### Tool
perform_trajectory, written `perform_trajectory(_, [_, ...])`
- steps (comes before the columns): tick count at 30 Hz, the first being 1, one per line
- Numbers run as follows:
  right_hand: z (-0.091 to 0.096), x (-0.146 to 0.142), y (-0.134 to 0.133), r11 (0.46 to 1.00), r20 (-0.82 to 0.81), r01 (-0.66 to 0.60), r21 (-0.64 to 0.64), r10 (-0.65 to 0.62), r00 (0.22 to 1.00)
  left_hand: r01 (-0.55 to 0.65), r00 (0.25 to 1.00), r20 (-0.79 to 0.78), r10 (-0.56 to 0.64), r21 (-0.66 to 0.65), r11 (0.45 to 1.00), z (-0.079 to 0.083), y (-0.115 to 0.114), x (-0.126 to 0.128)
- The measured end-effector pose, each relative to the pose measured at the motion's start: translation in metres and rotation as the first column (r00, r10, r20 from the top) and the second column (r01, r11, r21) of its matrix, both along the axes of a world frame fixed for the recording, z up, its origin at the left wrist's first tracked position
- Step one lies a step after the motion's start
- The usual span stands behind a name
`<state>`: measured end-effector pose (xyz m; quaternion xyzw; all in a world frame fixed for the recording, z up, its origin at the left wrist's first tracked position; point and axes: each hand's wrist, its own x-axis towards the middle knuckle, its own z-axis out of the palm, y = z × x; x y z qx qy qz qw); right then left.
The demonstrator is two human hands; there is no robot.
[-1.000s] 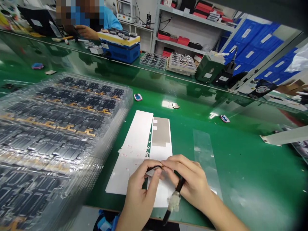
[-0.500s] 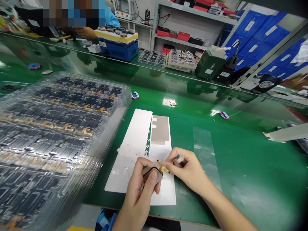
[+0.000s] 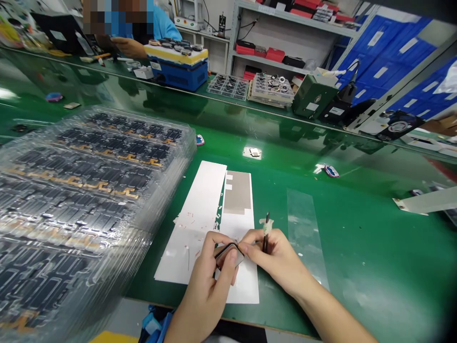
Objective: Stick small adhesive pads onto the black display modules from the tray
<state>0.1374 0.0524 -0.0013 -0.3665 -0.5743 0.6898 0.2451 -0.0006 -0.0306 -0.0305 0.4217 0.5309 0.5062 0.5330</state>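
Observation:
My left hand [image 3: 210, 281] is closed around a small rounded-corner screen module [image 3: 224, 255], thumb across its grey face and fingers behind it. At the module's upper right edge, my right hand [image 3: 274, 255] pinches with thumb and index finger. The flex cable there is mostly hidden by the fingertips. Tucked in the curled fingers of that hand is a slim dark tool [image 3: 265, 242], pointing up, with whitish tape around it. Below both hands lie a white sheet [image 3: 200, 190] and a second sheet with a grey adhesive area [image 3: 237, 195].
Stacked clear trays [image 3: 143, 190] of dark parts with gold flex cables fill the left. A clear plastic strip [image 3: 302, 214] lies on the right. Small parts dot the green bench [image 3: 374, 247]. Across the bench a person in blue sits behind a blue machine [image 3: 182, 71].
My right hand has moved left against the module, and its fingers now cover the yellow flex cable. The slim tool has swung upright. The camera view has shifted slightly.

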Motion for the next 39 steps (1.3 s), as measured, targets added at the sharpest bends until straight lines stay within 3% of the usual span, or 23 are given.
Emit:
perform_trajectory(5, [-0.002, 0.002, -0.003, 0.992, 0.088, 0.036, 0.124, -0.047, 0.995, 0.033, 0.998, 0.053, -0.031, -0.023, 0.999, 0.005, -0.002, 0.0])
perform_trajectory(11, [0.003, -0.001, -0.006, 0.94, 0.099, 0.103, 0.325, -0.143, 0.985, 0.055, 0.99, 0.132, -0.045, -0.07, 0.996, 0.008, -0.003, -0.001])
perform_trajectory(19, [0.002, 0.0, -0.008, 0.941, 0.079, 0.108, 0.319, -0.14, 0.987, 0.049, 0.988, 0.144, -0.049, -0.002, 0.999, 0.008, 0.001, 0.002])
perform_trajectory(28, [0.002, 0.002, -0.004, 0.968, 0.105, 0.058, 0.245, -0.086, 0.991, 0.056, 0.998, -0.008, -0.056, -0.008, 0.998, -0.002, 0.0, 0.0])
perform_trajectory(30, [0.0, 0.006, 0.003, 0.951, 0.091, 0.115, 0.286, -0.147, 0.985, 0.058, 0.996, -0.069, -0.056, 0.017, 0.998, 0.002, 0.001, 0.0])
perform_trajectory(33, [-0.006, 0.012, 0.018, 0.87, 0.038, 0.302, 0.39, -0.343, 0.939, 0.098, 0.957, -0.281, -0.077, 0.061, 0.993, 0.013, 0.006, 0.0])
perform_trajectory(36, [-0.016, 0.015, 0.033, 0.792, -0.019, 0.432, 0.43, -0.471, 0.882, 0.207, 0.841, -0.526, -0.127, 0.095, 0.974, 0.021, 0.017, 0.0])
perform_trajectory(39, [-0.028, 0.014, 0.043, 0.791, -0.028, 0.472, 0.39, -0.502, 0.864, 0.312, 0.691, -0.709, -0.14, 0.117, 0.943, 0.022, 0.031, 0.001])
